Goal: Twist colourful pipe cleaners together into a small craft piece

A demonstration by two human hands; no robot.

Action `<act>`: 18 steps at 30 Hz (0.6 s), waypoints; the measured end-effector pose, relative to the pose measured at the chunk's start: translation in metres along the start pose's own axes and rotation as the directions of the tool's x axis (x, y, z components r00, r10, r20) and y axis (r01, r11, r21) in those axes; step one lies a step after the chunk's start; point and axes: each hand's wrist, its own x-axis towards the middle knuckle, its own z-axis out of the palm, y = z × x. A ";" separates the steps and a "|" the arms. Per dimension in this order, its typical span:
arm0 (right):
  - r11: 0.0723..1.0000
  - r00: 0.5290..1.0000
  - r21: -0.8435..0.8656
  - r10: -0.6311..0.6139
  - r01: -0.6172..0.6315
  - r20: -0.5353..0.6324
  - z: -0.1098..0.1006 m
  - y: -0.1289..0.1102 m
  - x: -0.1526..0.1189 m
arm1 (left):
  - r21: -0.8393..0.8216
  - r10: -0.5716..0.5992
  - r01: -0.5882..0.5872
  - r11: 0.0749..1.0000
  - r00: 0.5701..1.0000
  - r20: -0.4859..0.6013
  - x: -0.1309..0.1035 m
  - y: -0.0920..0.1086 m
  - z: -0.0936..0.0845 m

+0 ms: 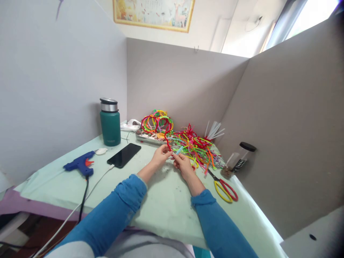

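Note:
A wavy red pipe cleaner rises from the pinched fingers of my left hand. Right beside it, my right hand is closed, fingertips pressed together and almost meeting the left ones. A short light blue piece shows just above the right fingers; I cannot tell if they grip it or if it lies behind them. Both hands are over the table's middle, in front of a heap of coloured pipe cleaners. Whatever lies between the right fingertips is too small to make out.
Left on the pale green tablecloth are a blue glue gun, a phone and a green bottle. Behind, a metal tray bears pipe-cleaner rings. Scissors and a clear jar are right. Grey partitions surround the table.

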 end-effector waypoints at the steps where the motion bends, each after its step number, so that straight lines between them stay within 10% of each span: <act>1: 1.000 1.000 0.002 0.000 0.000 0.001 0.000 0.000 0.000 | 0.074 -0.003 0.002 0.997 1.000 0.012 0.000 -0.003 0.000; 10: 1.000 1.000 0.011 -0.001 0.001 -0.011 -0.001 0.001 0.000 | 0.419 -0.006 -0.047 0.907 0.992 0.125 -0.004 -0.003 0.000; 18: 1.000 1.000 0.012 -0.007 0.007 -0.023 0.000 0.000 0.001 | 0.398 -0.011 -0.035 0.917 0.993 0.114 -0.005 0.002 0.001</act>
